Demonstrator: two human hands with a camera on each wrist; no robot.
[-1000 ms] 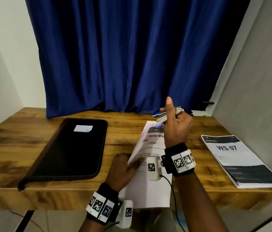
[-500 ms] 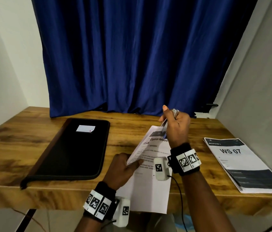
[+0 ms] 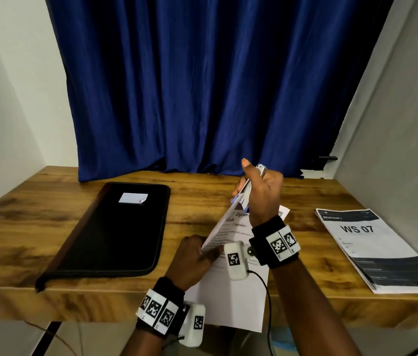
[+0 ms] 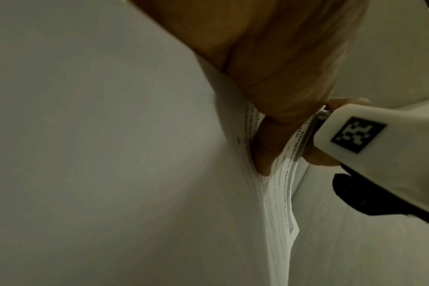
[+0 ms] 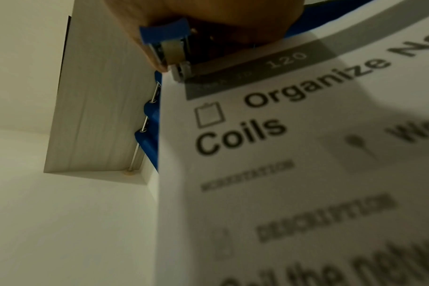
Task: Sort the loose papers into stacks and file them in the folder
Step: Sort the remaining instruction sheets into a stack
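Observation:
My left hand (image 3: 195,255) pinches the left edge of a sheaf of printed papers (image 3: 231,294) titled "Organize ... Coils" (image 5: 269,120), lifting it off the desk so it overhangs the front edge. Its fingers (image 4: 277,87) curl round the sheets. My right hand (image 3: 262,194) grips a small blue and silver stapler (image 5: 169,48) with its mouth over the sheaf's top left corner. A black zip folder (image 3: 115,232) lies shut on the desk to the left, a small label on its cover. A second stack headed "WS 07" (image 3: 372,250) lies flat at the right.
The wooden desk (image 3: 23,240) stands in an alcove. A blue curtain (image 3: 202,86) hangs behind it, with white walls close on both sides. Bare wood shows between the folder and the held papers.
My right hand brought the stapler down from above the page onto the sheaf's top left corner. The left hand kept its hold on the papers' edge.

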